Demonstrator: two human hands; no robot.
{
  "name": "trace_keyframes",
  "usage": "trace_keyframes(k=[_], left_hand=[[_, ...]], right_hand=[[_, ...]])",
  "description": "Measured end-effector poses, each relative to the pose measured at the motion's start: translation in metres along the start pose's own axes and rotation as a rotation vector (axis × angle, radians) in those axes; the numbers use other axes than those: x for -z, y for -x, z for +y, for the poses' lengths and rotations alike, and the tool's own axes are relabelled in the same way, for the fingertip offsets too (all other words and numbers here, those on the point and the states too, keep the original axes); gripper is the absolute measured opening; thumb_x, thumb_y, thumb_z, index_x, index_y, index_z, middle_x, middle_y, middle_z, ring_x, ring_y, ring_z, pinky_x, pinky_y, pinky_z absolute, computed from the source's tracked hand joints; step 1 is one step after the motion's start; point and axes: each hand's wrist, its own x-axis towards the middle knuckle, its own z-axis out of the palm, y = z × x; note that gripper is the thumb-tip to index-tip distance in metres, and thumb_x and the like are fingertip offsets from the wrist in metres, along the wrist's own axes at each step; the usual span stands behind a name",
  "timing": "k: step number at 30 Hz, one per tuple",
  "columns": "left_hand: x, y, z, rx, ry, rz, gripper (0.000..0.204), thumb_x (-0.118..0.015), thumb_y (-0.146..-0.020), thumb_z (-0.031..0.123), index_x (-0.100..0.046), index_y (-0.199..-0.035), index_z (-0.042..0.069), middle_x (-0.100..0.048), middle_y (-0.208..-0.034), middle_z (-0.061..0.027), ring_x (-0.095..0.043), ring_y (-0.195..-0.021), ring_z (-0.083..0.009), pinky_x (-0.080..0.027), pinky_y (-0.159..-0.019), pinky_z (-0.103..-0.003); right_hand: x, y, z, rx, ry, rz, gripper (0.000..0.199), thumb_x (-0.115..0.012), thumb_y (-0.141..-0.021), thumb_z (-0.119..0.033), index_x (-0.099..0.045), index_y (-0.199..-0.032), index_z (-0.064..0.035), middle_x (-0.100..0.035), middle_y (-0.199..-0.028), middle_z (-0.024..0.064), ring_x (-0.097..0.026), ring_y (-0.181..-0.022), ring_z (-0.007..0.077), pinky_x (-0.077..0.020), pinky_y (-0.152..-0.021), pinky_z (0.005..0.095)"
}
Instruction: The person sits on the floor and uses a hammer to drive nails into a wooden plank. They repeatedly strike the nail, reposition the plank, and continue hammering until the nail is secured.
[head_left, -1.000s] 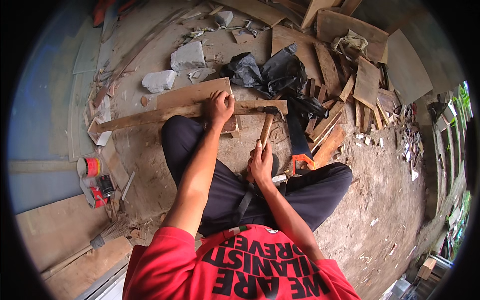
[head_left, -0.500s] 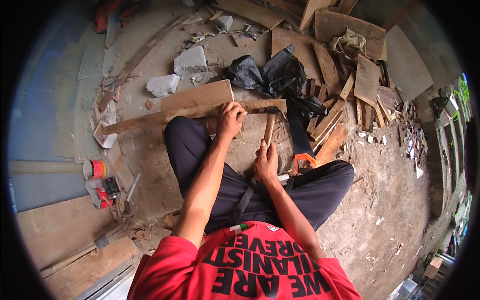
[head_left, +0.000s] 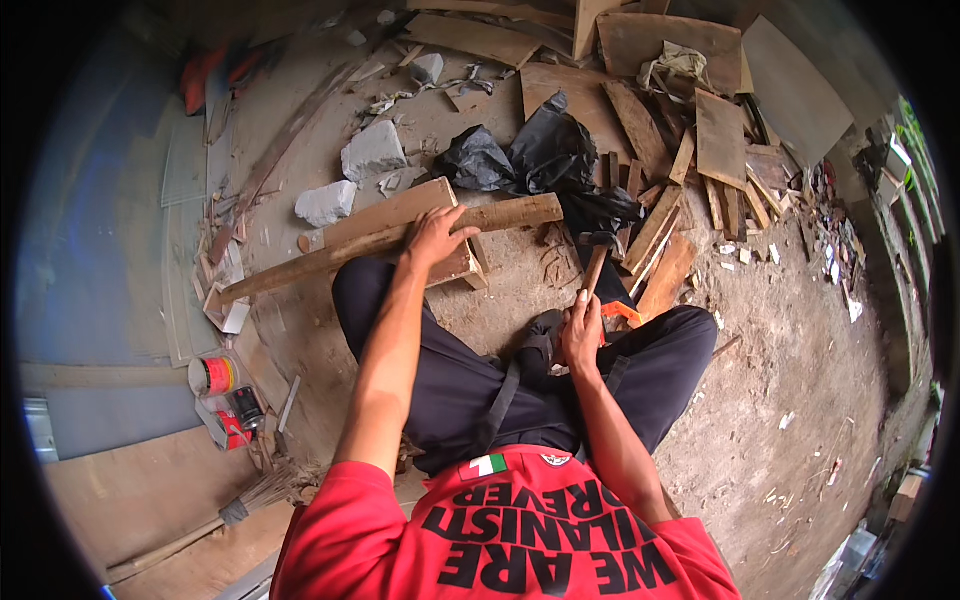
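I sit on the dirt floor with my legs spread. My left hand [head_left: 436,236] presses down on a long wooden strip [head_left: 330,258] that lies across a wooden board block [head_left: 395,212] in front of me. My right hand [head_left: 582,334] grips the wooden handle of a hammer [head_left: 596,262], whose dark head points away from me, just right of the strip's far end. The hammer head hangs a little above the ground and is apart from the wood.
A black plastic sheet [head_left: 545,158] lies beyond the strip. Grey stone chunks [head_left: 372,152] sit at the far left. Scrap boards [head_left: 720,140] pile up at the back right. A red and white can [head_left: 212,376] and a small container [head_left: 240,412] stand at my left, near a broom [head_left: 255,495].
My left hand and the strip have shifted left in the view as my head moved. My right hand has drawn the hammer back toward me, away from the wood.
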Motion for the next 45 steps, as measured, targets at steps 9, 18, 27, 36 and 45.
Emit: trace_keyframes(k=[9, 18, 27, 36, 45], left_hand=[[0.018, -0.038, -0.009, 0.083, 0.203, -0.213, 0.061, -0.063, -0.085, 0.06, -0.073, -0.101, 0.002, -0.067, -0.103, -0.016, -0.063, -0.099, -0.0356, -0.049, -0.087, -0.041], [0.009, -0.054, -0.019, 0.213, 0.22, -0.125, 0.066, -0.06, -0.082, 0.067, -0.071, -0.089, 0.002, -0.067, -0.09, -0.0193, -0.065, -0.087, -0.0371, -0.049, -0.078, -0.042], [0.008, -0.072, -0.032, 0.176, 0.349, -0.107, 0.067, -0.064, -0.083, 0.062, -0.065, -0.077, -0.005, -0.061, -0.071, -0.0223, -0.061, -0.069, -0.0283, -0.047, -0.068, -0.041], [0.0, -0.084, -0.047, 0.262, 0.376, -0.189, 0.065, -0.068, -0.082, 0.06, -0.069, -0.077, -0.005, -0.06, -0.063, -0.0113, -0.056, -0.066, -0.0144, -0.046, -0.064, -0.036], [-0.001, -0.085, -0.05, 0.275, 0.347, -0.156, 0.063, -0.069, -0.08, 0.061, -0.072, -0.079, -0.002, -0.062, -0.065, -0.0124, -0.059, -0.066, -0.0162, -0.048, -0.066, -0.036]], right_hand=[[0.012, 0.01, 0.01, -0.024, 0.143, -0.054, 0.036, -0.041, -0.105, -0.043, -0.05, -0.1, -0.0078, -0.043, -0.058, -0.0021, -0.04, -0.038, 0.0084, -0.0328, -0.034, 0.0251], [0.007, 0.019, -0.004, -0.063, 0.373, -0.159, 0.036, -0.041, -0.105, -0.034, -0.055, -0.097, -0.0023, -0.055, -0.062, 0.0049, -0.054, -0.053, 0.0136, -0.042, -0.049, 0.0332], [-0.015, 0.024, 0.024, 0.273, 0.6, -0.055, 0.036, -0.062, -0.094, -0.025, -0.055, -0.116, 0.0021, -0.062, -0.076, 0.0144, -0.062, -0.069, 0.0255, -0.0492, -0.066, 0.0391], [-0.019, 0.015, 0.014, -0.025, 0.49, -0.123, 0.041, -0.061, -0.095, -0.026, -0.053, -0.121, 0.0046, -0.064, -0.08, 0.02, -0.065, -0.074, 0.0292, -0.0494, -0.069, 0.0414], [-0.039, 0.021, -0.021, 0.428, 0.487, -0.064, 0.032, -0.057, -0.097, -0.018, -0.053, -0.12, 0.0039, -0.064, -0.08, 0.0208, -0.065, -0.074, 0.0342, -0.0489, -0.068, 0.0433]])
